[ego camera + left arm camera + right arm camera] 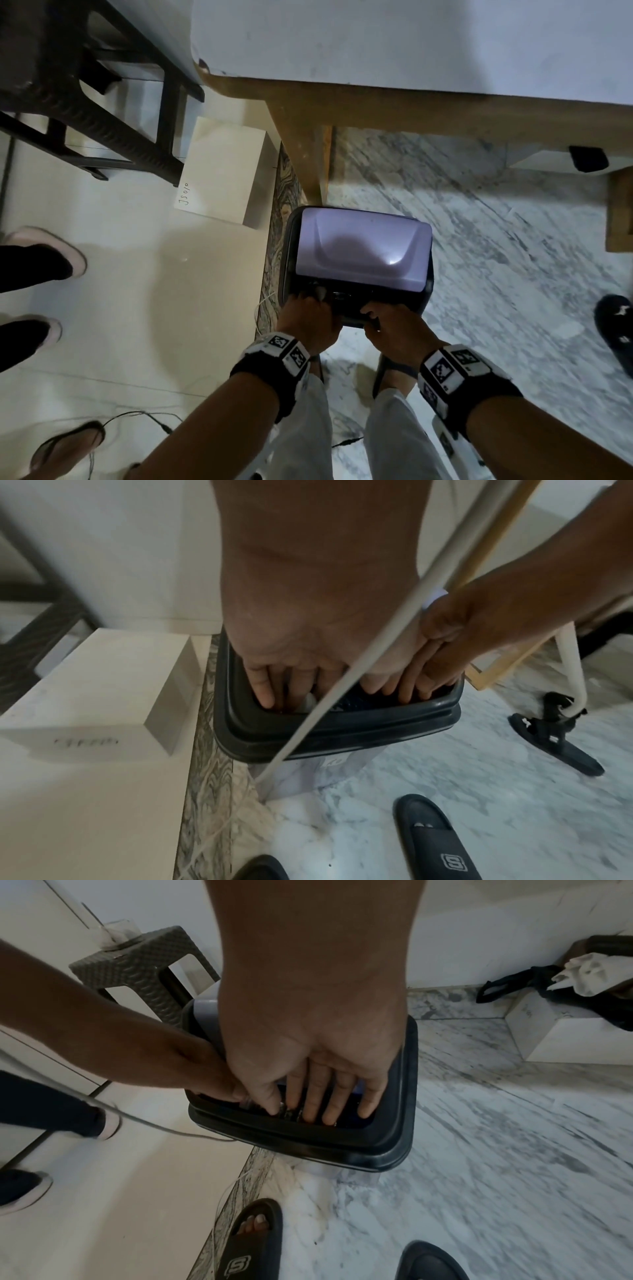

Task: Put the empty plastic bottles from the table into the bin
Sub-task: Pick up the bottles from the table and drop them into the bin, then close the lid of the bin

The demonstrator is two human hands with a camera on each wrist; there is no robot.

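A dark-rimmed bin point(287, 260) with a pale lilac swing lid point(363, 253) stands on the floor beside the table leg. My left hand point(308, 318) and right hand point(390, 325) both reach into its near opening. In the left wrist view my left hand point(291, 688) points its straight fingers down inside the rim point(342, 729), beside a whitish piece point(308, 700). In the right wrist view my right hand point(318, 1096) presses flat fingers onto crumpled clear bottle plastic point(286, 1111) inside the bin's rim point(308, 1139). Most of the bin's contents are hidden.
The white-topped table point(411, 41) with a wooden leg point(301, 154) stands just behind the bin. A white box point(222, 174) and a dark stool point(85, 102) lie to the left. Other people's feet point(44, 253) are at the left, a dark slipper point(616, 329) at the right, cables point(144, 416) on the floor.
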